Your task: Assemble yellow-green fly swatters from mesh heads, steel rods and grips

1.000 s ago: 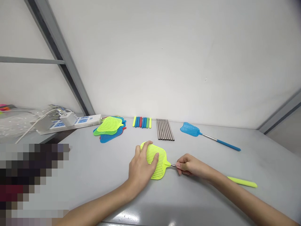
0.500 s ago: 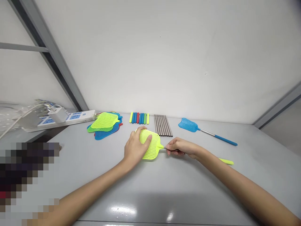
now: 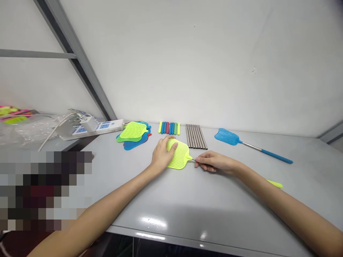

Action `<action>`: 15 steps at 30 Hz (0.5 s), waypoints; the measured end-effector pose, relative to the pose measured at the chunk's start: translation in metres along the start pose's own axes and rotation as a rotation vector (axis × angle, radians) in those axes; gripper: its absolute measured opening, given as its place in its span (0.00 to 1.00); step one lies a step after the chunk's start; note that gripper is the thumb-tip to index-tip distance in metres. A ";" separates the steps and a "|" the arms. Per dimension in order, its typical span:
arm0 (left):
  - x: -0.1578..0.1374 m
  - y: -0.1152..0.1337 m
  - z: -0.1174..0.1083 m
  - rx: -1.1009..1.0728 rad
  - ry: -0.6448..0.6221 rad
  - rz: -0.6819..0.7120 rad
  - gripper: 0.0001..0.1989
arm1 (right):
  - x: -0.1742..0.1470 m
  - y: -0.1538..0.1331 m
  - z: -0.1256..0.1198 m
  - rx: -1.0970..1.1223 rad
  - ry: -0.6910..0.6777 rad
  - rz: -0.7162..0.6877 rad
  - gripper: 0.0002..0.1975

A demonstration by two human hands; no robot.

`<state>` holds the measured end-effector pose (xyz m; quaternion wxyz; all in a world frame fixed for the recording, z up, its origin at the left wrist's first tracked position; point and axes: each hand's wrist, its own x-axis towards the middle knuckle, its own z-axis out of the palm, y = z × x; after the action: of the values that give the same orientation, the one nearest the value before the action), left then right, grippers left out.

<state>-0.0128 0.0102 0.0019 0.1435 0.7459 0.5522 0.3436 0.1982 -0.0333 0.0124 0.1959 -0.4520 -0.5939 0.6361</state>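
My left hand grips a yellow-green fly swatter head by its far left side, thumb on top of the mesh. A thin metal rod meets the neck of that head, and my right hand pinches the rod there; most of its length is hidden by the fingers. Partly behind my right forearm lies a yellow-green handle grip. Beyond my hands, several metal tubes lie side by side, with a row of coloured handle grips to their left.
A whole blue fly swatter lies at the right. Loose swatter heads in several colours are piled at the left, beside a white power strip with cables. A white wall stands behind the grey table.
The camera view has swung a little left and down, so the table's things appear further right. Both hands keep their hold on the swatter head and rod.
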 end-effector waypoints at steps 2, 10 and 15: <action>0.002 0.000 -0.001 0.006 0.016 0.027 0.14 | -0.002 -0.002 -0.002 0.003 -0.026 -0.001 0.16; 0.017 -0.010 -0.014 0.090 0.109 0.019 0.15 | -0.011 -0.009 -0.018 -0.115 -0.039 0.103 0.18; 0.028 -0.020 -0.020 0.062 0.150 0.015 0.13 | -0.016 -0.009 -0.035 -0.131 -0.025 0.109 0.19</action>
<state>-0.0364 0.0398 0.0147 0.0759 0.7263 0.5661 0.3825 0.2321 -0.0234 0.0299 0.1232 -0.4875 -0.6112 0.6112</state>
